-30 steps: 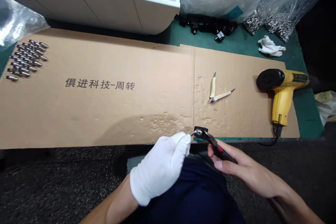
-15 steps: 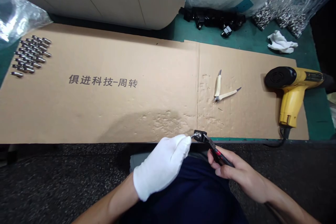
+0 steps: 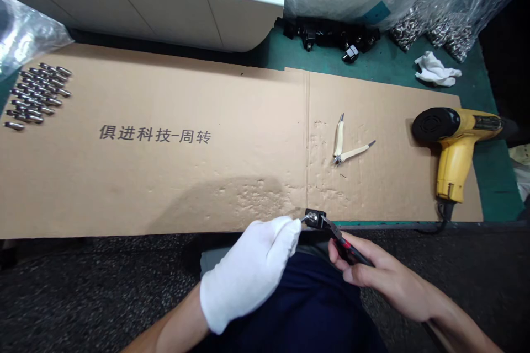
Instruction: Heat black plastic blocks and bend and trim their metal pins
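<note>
Head view: little changes; white-gloved left hand (image 3: 252,271) still grips thin metal rod (image 3: 305,220), bare right hand (image 3: 375,266) grips black-red pliers (image 3: 337,234), at small black block (image 3: 318,213); work seems continuing.

- Moderately bright, even light on the cardboard (image 3: 256,116); floor (image 3: 83,298) dim.
- Soft shadow on the cardboard beyond the gloved left hand (image 3: 250,270).
- White glare on the plastic bag (image 3: 28,33) at far left.
- Heat gun (image 3: 453,143) nozzle blurred, dark.
</note>
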A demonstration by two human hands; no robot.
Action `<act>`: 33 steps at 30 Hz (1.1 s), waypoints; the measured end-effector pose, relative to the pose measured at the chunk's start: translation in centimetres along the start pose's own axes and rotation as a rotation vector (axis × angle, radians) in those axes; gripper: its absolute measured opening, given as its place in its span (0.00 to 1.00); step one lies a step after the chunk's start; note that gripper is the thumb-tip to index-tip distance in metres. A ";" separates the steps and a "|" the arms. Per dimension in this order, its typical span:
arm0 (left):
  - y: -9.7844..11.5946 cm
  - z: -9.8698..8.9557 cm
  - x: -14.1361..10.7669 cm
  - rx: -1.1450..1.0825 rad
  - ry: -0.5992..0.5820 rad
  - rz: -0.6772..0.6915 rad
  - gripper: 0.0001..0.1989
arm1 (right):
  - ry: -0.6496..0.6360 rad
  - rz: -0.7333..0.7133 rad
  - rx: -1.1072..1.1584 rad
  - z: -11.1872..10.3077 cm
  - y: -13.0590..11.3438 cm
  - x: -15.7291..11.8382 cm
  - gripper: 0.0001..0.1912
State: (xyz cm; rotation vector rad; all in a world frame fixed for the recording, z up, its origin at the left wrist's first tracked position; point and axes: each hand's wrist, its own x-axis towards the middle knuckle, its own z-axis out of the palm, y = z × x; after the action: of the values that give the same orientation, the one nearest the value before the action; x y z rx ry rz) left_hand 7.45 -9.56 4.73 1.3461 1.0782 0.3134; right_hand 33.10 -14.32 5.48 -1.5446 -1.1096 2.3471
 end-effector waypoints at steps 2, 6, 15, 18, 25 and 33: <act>0.0 0.1 0.0 0.019 0.018 -0.003 0.20 | 0.021 -0.006 -0.028 0.0 0.0 0.0 0.11; -0.2 0.2 0.2 -0.026 0.010 -0.020 0.21 | 0.021 -0.007 -0.039 0.0 0.1 0.0 0.10; -1.4 2.2 -0.2 -0.059 0.084 -0.040 0.22 | 0.104 -0.048 0.113 1.6 2.5 0.1 0.11; -1.9 2.5 -0.2 0.013 0.094 -0.018 0.22 | 0.134 -0.047 0.190 2.6 3.4 0.3 0.11; -2.6 2.6 0.5 0.160 0.181 0.076 0.20 | 0.179 -0.078 0.268 3.8 3.3 1.8 0.12; -5.3 3.7 -0.2 0.721 0.358 0.397 0.16 | 0.190 -0.061 0.312 4.9 3.1 2.5 0.09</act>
State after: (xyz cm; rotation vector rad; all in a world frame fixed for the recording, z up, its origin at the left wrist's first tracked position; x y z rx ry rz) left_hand 8.19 -13.45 -0.40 2.2224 1.2739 0.4977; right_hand 28.70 -17.85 2.74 -1.5527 -0.6997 2.1542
